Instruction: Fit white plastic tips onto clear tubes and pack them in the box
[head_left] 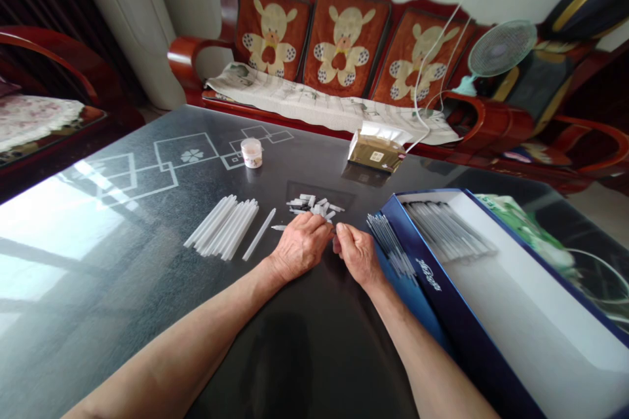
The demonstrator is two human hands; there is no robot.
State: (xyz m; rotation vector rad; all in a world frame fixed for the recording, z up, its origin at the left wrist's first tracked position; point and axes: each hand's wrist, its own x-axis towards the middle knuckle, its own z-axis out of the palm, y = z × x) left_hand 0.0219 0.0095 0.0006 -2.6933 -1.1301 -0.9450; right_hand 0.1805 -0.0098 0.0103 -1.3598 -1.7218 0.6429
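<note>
My left hand and my right hand are close together above the dark table. Both have their fingers pinched; whatever is between them is too small and hidden to name. Just beyond the left hand lies a loose pile of small white and dark pieces, like pen caps or plugs. A translucent white pen barrel lies to its left, and a small pointed piece touches or nearly touches the hand. Further left are several white pen barrels in a row. Thin pen refills lie right of my right hand.
A blue box with a white inside stands at the right, holding several clear pens. A green plastic bag is behind it. Further back are a small lidded tub and a tissue pack. A wooden sofa stands beyond.
</note>
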